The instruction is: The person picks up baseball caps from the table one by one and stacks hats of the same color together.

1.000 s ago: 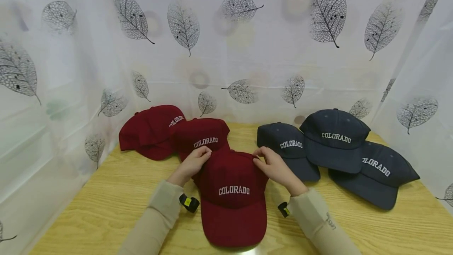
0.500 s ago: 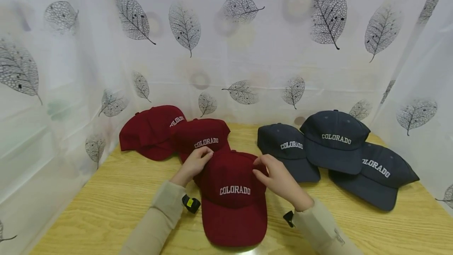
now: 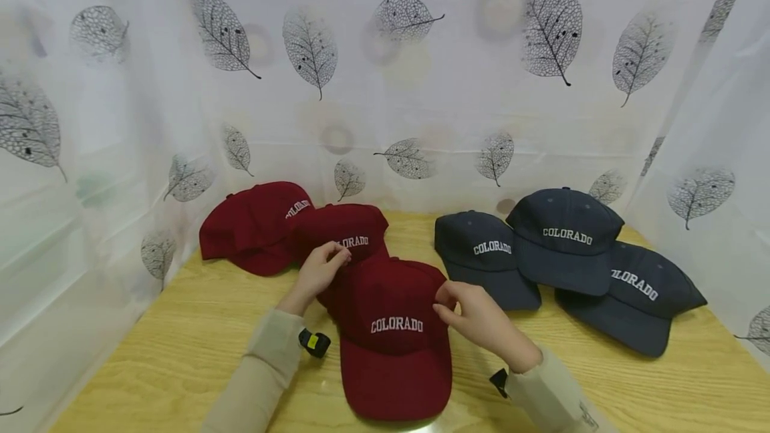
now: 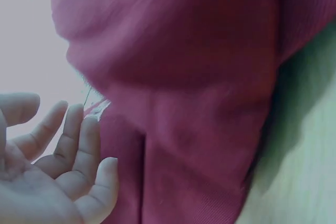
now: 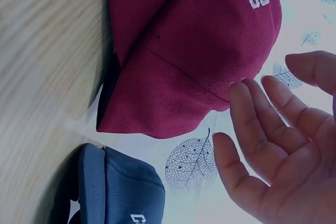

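A red baseball cap (image 3: 397,376) lettered COLORADO lies at the front middle of the table, its brim toward me. My left hand (image 3: 317,272) is off the cap's upper left edge, in front of a second red cap (image 3: 339,222); the left wrist view shows its fingers (image 4: 67,142) loosely bent, holding nothing. By the front cap's right side is my right hand (image 3: 481,316). In the right wrist view its relaxed fingers (image 5: 254,124) are close to the crown (image 5: 194,66); whether a fingertip touches it I cannot tell.
Another red cap (image 3: 249,222) lies at the back left. On the right, three dark blue caps (image 3: 475,242), (image 3: 565,239), (image 3: 637,299) overlap on the wooden table (image 3: 174,366). A leaf-patterned curtain (image 3: 451,112) encloses the back and sides.
Both hands have come away from the front cap's crown: the left moved a little left, the right down and to the right. The caps lie in the same places.
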### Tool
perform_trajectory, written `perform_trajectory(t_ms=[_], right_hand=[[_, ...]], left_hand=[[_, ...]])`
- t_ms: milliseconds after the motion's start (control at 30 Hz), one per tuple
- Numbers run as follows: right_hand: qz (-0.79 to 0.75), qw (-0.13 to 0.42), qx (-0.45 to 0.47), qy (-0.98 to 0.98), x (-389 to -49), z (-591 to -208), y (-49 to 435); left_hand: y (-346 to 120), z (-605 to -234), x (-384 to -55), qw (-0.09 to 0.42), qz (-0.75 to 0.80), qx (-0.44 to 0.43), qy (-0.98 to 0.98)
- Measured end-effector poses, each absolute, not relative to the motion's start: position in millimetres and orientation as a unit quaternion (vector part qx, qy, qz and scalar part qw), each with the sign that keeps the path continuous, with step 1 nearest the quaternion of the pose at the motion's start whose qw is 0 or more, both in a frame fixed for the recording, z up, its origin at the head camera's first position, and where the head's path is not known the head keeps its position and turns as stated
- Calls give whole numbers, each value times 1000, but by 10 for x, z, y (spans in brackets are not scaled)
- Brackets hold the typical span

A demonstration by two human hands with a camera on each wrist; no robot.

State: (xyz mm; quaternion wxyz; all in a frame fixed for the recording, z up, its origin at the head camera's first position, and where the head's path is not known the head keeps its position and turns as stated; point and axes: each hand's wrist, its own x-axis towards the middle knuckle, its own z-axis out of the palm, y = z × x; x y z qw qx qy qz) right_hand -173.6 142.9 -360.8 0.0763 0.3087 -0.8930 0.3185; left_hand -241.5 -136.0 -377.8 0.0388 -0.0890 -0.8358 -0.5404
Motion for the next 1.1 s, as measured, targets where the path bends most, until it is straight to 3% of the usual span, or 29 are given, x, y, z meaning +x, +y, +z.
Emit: perform_trajectory(t_ms=[400, 767, 933, 1100], right_hand=[[324, 49, 321, -889, -1693, -3659, 1454], [324, 38, 329, -886, -1705, -3661, 1447], [322, 41, 331, -886, -1707, -3664, 1439], [323, 38, 329, -887, -1704, -3669, 1437]], left_hand=[[-1670, -3485, -2584, 116, -521, -33, -845], [-1870, -3381, -2845, 201, -398, -50, -894], [-1935, -3372, -2930, 191, -333, -46, -922], [-1950, -3368, -3000, 123, -304, -32, -944]])
